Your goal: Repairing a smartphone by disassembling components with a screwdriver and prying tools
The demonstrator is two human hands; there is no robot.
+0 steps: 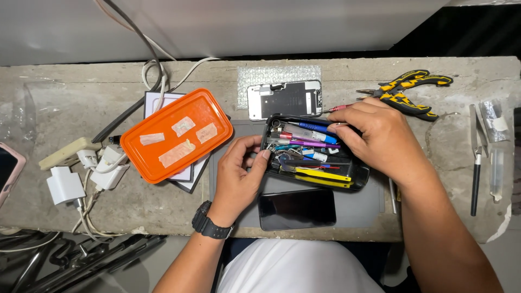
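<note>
Head view, nearest first: a dark phone [296, 209] lies face up on a grey mat [358, 206], just this side of the black tool tray [358, 176]. Left hand [239, 173] curls against the tray's left end, fingers bent on its rim. Right hand [372, 135] covers the tray's right end, fingers closed on tools inside; exactly which, I cannot tell. Left of the tray lies an orange lid [176, 133]; beyond it, an opened phone back [285, 99]. Rough concrete counter [445, 157], grey wall behind.
</note>
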